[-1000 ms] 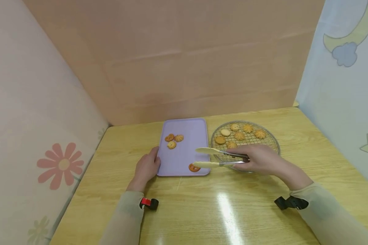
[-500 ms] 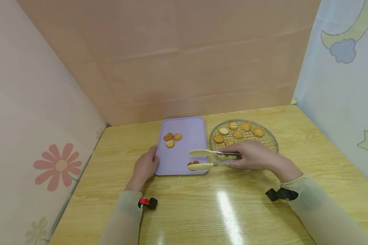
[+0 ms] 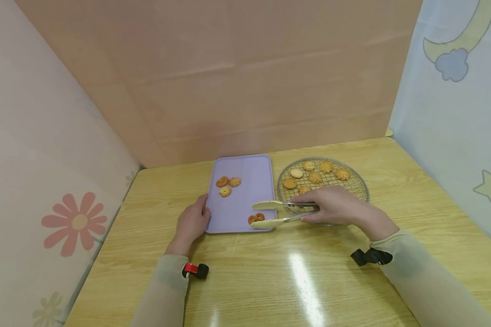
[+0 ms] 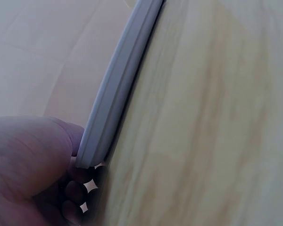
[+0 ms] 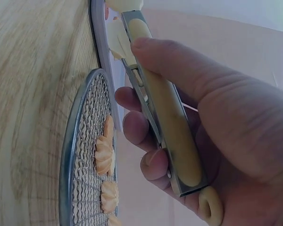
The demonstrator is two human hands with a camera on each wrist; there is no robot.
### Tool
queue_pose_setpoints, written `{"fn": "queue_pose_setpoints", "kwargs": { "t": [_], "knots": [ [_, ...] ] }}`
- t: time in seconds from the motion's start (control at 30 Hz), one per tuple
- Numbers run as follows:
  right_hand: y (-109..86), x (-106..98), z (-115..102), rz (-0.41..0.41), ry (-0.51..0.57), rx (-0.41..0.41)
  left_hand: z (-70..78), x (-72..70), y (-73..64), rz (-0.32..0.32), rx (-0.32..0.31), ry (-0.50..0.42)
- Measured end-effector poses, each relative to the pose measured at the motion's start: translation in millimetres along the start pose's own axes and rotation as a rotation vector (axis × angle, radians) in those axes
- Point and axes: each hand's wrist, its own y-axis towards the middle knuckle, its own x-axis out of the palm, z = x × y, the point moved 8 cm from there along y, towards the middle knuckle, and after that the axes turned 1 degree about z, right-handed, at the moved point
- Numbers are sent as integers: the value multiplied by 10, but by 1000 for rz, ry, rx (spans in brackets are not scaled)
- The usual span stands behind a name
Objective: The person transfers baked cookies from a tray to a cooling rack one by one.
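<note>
My left hand (image 3: 191, 223) grips the near left edge of the lilac tray (image 3: 249, 165); the left wrist view shows its thumb at the rim (image 4: 118, 70). My right hand (image 3: 335, 204) holds metal tongs (image 3: 288, 205) with cream tips, thumb pressed along the handle (image 5: 167, 108). The tong arms are spread apart over the tray's near right corner. Between them, close to the lower tip, lies a brown pretzel-shaped cookie (image 3: 259, 217), partly covered by that tip. Toward the tray's left side sit another pretzel cookie (image 3: 222, 181), a shell-shaped cookie (image 3: 235, 181) and a round flower-edged cookie (image 3: 225, 191).
Right of the tray stands a round wire rack (image 3: 358, 184) bearing several cookies (image 3: 326, 167), its near part hidden behind my right hand. The wooden table (image 3: 245, 286) is bounded by a side wall on the left (image 3: 45, 136), another on the right and a tan back sheet (image 3: 229, 91).
The tongs have shifted left over the tray, still spread, and more of the near pretzel cookie shows. My left hand has stayed at the tray's edge. The head view has drifted slightly.
</note>
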Motion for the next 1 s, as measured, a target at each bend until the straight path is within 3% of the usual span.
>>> {"fn": "queue_pose_setpoints", "kwargs": {
  "t": [0.33,0.63,1.0],
  "knots": [
    [46,8,-17,49,-43,15,7,-7,1,-1,-2,3],
    [85,14,9,110,-43,102,30,-24,-19,-8,-12,-8],
    [129,54,18,174,-115,145,26,-11,-29,-2,-10,-9]
  ]
}}
